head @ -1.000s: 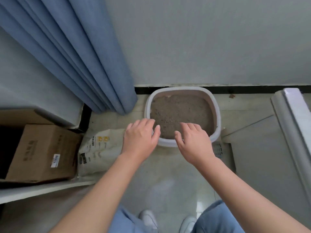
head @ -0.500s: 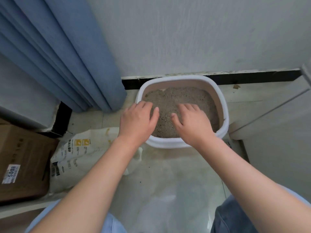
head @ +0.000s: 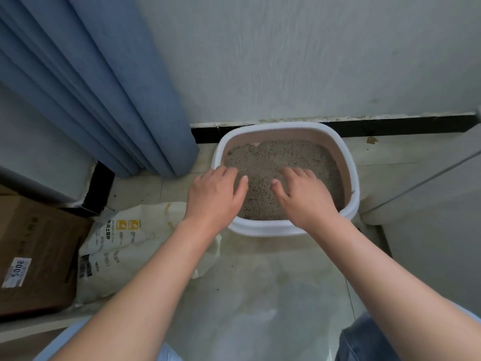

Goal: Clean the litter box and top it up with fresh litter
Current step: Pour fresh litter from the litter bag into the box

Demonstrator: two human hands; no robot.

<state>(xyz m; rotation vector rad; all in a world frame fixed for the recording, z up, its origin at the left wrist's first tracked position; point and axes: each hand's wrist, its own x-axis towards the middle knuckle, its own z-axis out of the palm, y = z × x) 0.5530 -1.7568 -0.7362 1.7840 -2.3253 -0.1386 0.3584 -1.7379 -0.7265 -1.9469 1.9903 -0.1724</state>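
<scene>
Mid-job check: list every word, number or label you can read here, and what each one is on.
"5008": on the white sticker on the carton, lying sideways.
Chinese print under the yellow label on the bag: too blurred to read.
Barcode on the bag: digits too small to read.
Litter box: no text visible.

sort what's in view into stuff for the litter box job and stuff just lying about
For the job:
litter box, with grey litter in it
white printed bag beside it, likely fresh litter
left hand and right hand, both open over the box

Lying about:
cardboard box
blue curtain
</scene>
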